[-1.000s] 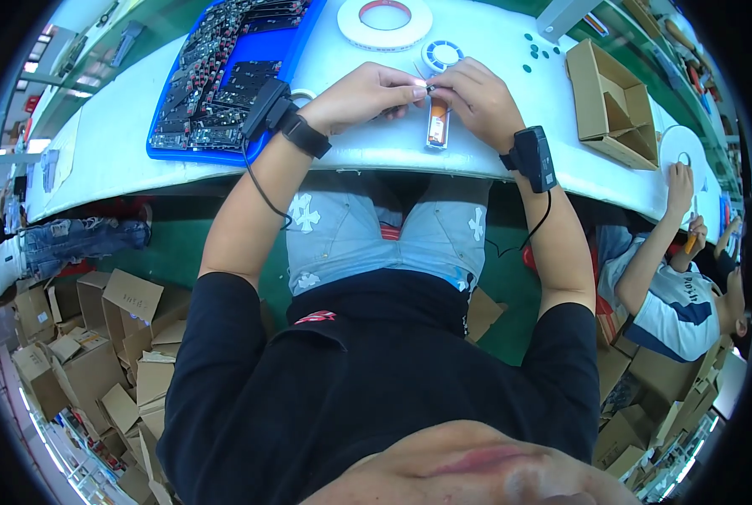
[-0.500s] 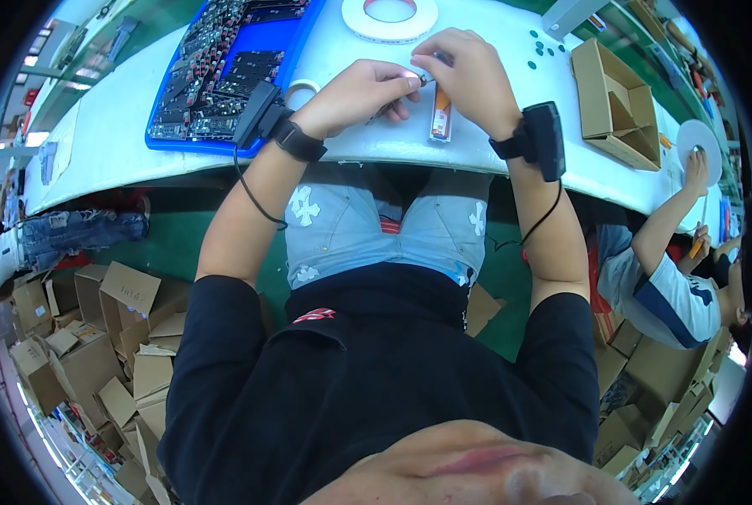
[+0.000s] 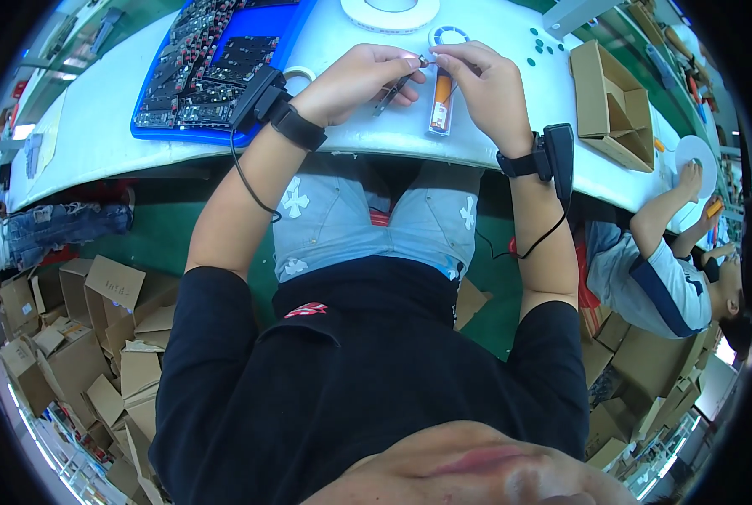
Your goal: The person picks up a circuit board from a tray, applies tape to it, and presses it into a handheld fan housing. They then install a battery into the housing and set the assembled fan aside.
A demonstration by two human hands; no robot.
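Observation:
My left hand [image 3: 367, 80] is closed on a narrow dark circuit board [image 3: 393, 95], whose lower end shows below the fingers. Thumb and forefinger of my right hand [image 3: 486, 82] are pinched together at the board's upper end, close to my left thumb tip. Something tiny sits between the two sets of fingertips, too small to name. Just under my right fingers, a clear narrow case with an orange part [image 3: 441, 108] lies on the white table [image 3: 359, 139]. Behind that hand a small white ring with a blue centre [image 3: 449, 34] shows.
A blue tray [image 3: 178, 135] of stacked circuit boards stands at the left. A large tape roll [image 3: 390, 21] and a smaller white roll [image 3: 298, 74] lie nearby. Green discs [image 3: 537, 48] and a cardboard box [image 3: 611, 109] are at the right. Another person [image 3: 653, 278] works further right.
My right hand has opened out to the right and lowered slightly, uncovering the small white ring. The board in my left hand shows more clearly. The whole view has shifted a little.

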